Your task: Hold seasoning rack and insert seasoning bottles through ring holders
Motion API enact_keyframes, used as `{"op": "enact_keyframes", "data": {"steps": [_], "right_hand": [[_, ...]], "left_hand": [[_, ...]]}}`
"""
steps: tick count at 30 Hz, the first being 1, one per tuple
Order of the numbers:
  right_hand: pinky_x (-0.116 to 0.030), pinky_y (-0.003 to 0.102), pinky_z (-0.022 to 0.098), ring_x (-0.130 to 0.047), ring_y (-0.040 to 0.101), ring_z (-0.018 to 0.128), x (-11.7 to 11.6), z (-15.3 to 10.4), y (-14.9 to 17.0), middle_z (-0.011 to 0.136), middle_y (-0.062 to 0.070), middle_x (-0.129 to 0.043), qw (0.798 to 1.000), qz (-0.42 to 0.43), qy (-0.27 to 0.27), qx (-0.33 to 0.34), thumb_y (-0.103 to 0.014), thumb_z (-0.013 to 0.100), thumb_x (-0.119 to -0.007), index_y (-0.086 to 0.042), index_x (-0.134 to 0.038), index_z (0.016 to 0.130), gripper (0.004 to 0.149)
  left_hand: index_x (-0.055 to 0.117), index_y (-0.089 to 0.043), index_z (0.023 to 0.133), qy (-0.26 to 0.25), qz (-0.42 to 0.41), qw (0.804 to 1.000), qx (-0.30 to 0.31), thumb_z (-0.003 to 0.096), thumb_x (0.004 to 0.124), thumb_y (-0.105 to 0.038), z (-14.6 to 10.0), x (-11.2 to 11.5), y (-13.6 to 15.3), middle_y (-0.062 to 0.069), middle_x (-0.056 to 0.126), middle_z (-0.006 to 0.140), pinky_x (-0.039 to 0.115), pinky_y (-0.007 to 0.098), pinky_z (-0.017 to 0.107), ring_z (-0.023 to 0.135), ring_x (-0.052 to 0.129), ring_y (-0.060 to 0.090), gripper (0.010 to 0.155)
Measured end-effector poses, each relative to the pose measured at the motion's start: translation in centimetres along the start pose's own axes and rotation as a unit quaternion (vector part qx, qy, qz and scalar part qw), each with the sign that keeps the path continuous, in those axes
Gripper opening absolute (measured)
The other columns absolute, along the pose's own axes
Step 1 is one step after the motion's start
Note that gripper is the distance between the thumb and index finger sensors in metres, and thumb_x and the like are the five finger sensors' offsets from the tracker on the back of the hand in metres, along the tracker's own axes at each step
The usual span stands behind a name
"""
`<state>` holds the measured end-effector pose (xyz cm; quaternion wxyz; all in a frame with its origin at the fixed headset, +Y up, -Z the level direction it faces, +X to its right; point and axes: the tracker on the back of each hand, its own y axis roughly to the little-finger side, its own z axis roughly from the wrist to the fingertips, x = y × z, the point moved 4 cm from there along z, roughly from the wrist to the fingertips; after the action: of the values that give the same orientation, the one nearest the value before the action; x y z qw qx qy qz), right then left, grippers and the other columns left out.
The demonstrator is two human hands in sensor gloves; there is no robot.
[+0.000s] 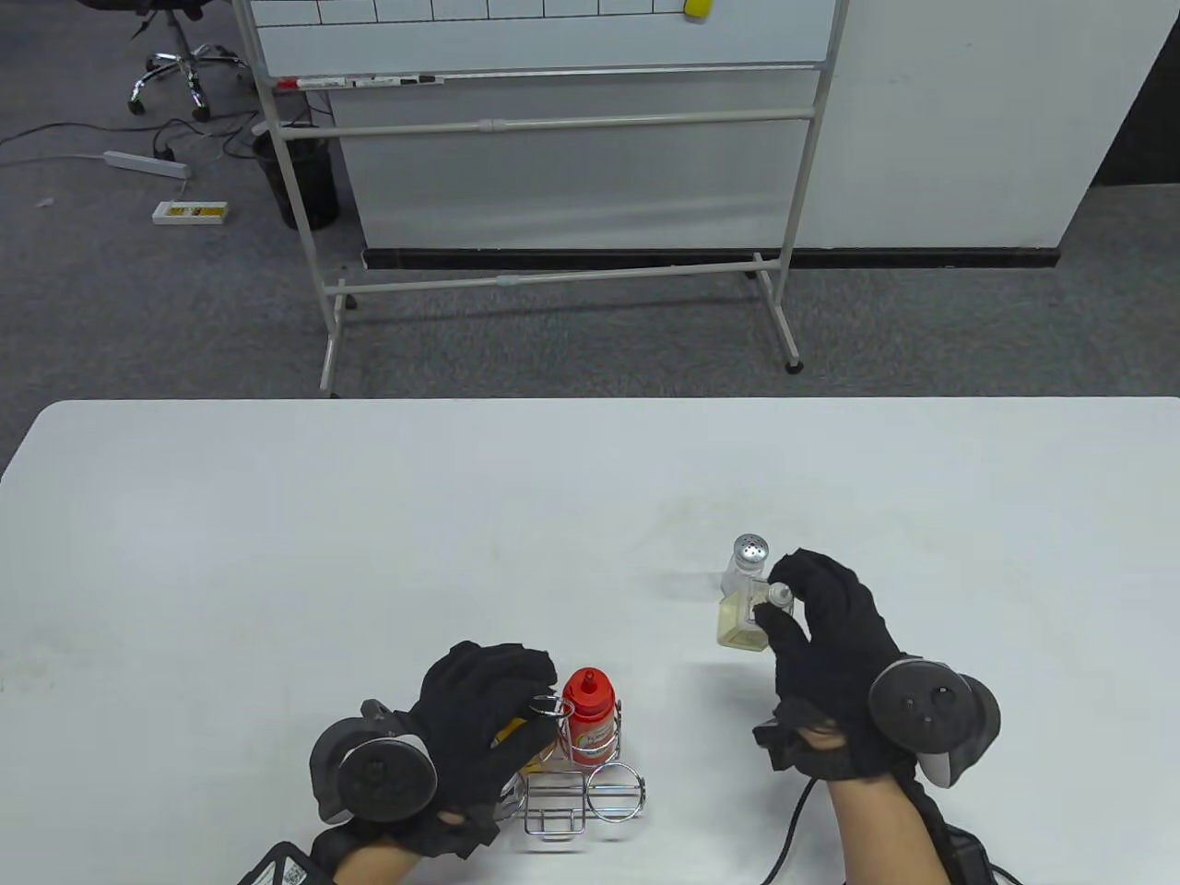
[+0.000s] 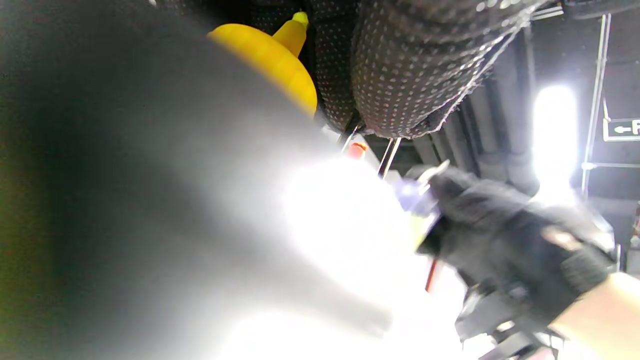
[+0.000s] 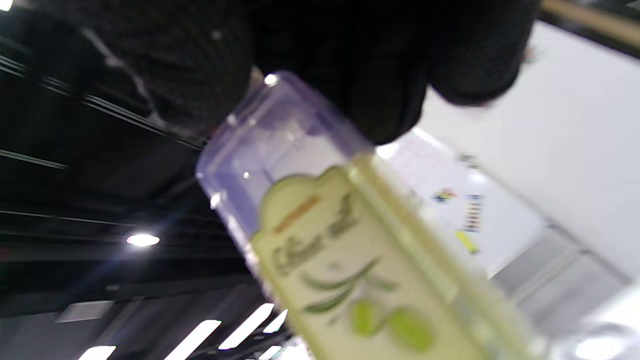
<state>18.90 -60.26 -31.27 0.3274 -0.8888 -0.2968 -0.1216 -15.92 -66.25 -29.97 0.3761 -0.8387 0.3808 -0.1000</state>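
Observation:
A chrome wire seasoning rack [image 1: 581, 793] stands at the table's near edge. My left hand [image 1: 479, 714] grips its left side and top handle ring. A red squeeze bottle [image 1: 590, 719] sits in a rear ring. A yellow-capped bottle [image 2: 272, 55] sits in the rack under my left fingers [image 2: 415, 65]. Two front rings are empty. My right hand [image 1: 820, 636] holds a square olive oil bottle [image 1: 742, 622] by its neck, tilted, above the table to the right of the rack. Its pale green label shows in the right wrist view [image 3: 340, 260]. A clear shaker with a metal cap [image 1: 749, 558] stands just behind it.
The white table [image 1: 369, 553] stretches far and left of the hands. A whiteboard stand [image 1: 553, 184] and an office chair [image 1: 175, 55] are on the floor beyond the table's far edge. A cable [image 1: 793, 820] runs off the near edge by my right wrist.

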Motion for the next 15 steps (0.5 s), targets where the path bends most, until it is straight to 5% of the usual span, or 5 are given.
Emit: {"op": "enact_keyframes", "data": {"steps": [6, 15], "right_hand": [[-0.088, 0.047, 0.042, -0.106, 0.033, 0.061, -2.8, -0.7, -5.5, 0.091, 0.011, -0.088, 0.988, 0.091, -0.106, 0.071, -0.047, 0.04, -0.094, -0.013, -0.086, 0.088, 0.059], [-0.093, 0.046, 0.04, -0.112, 0.033, 0.059, -8.4, -3.2, -9.3, 0.088, 0.01, -0.094, 0.964, 0.041, -0.202, 0.17, -0.044, 0.035, -0.099, -0.016, -0.093, 0.084, 0.057]], "left_hand": [[0.089, -0.015, 0.082, -0.001, 0.001, 1.0, -0.006, 0.0488, 0.09, -0.042, 0.0, -0.1, 0.3, 0.009, 0.085, 0.1, 0.055, 0.069, 0.068, 0.091, 0.086, 0.041, 0.043], [0.089, -0.015, 0.082, -0.008, -0.007, 1.0, -0.022, 0.0489, 0.09, -0.042, 0.0, -0.5, 1.3, 0.009, 0.085, 0.101, 0.056, 0.069, 0.068, 0.09, 0.086, 0.04, 0.043]]}}
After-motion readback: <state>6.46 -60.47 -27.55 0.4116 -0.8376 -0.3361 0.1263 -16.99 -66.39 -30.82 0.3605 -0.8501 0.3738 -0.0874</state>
